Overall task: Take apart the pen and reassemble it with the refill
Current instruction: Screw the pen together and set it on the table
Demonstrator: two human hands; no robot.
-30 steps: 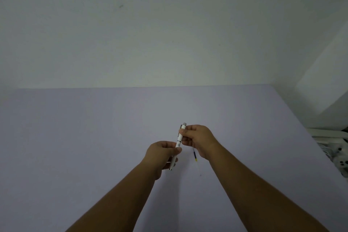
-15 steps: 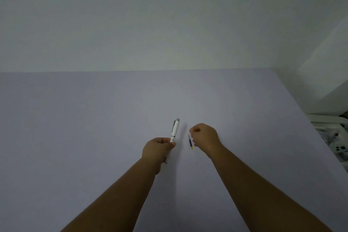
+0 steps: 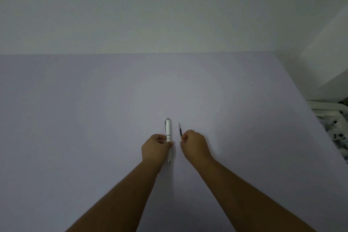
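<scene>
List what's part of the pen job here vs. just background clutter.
Job:
- white pen body, gripped in the left hand
- thin dark refill, pinched in the right hand, apart from the pen

Not part of it:
- lavender table, only the work surface
- white frame and patterned clutter past the table's right edge

Both bare forearms reach forward from the bottom edge, angled toward each other. The left hand (image 3: 157, 147) is curled — thumb and fingers in a closed grip around the pen (image 3: 168, 131). The right hand (image 3: 194, 146) is a loose fist just beside it, fingertips pinching the refill (image 3: 180, 130) — the hands apart.
</scene>
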